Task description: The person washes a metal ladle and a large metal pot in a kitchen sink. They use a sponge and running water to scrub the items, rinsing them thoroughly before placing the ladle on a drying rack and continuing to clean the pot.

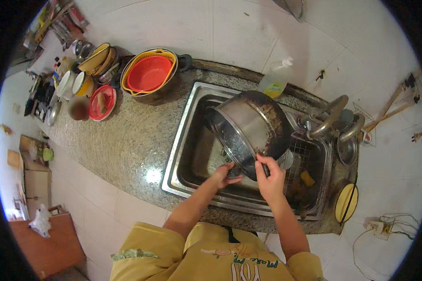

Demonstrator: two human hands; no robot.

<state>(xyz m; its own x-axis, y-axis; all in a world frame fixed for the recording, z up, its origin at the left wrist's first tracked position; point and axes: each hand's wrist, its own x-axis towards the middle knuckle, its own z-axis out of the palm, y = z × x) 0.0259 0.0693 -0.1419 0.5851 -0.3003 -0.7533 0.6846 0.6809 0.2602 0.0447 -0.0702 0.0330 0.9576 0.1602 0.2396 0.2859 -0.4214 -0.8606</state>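
Observation:
A large steel pot [253, 124], blackened and scorched in places, is tipped on its side over the sink [185, 140], its mouth turned toward the lower left. My right hand [269, 182] grips the pot by its dark handle at the near side, thumb on top. Just below the pot's rim, my left hand [224, 177] has its fingers curled around something dark, which I cannot make out. Water drops glisten on the pot's wet inner wall.
Right of the pot are a faucet [330, 117], a wire rack [301, 159] and a yellow sponge [307, 178]. Behind stands a clear bottle [274, 84] with yellow liquid. Nested red and yellow basins [150, 74], a red plate [109, 105] and stacked bowls [94, 61] line the counter's left.

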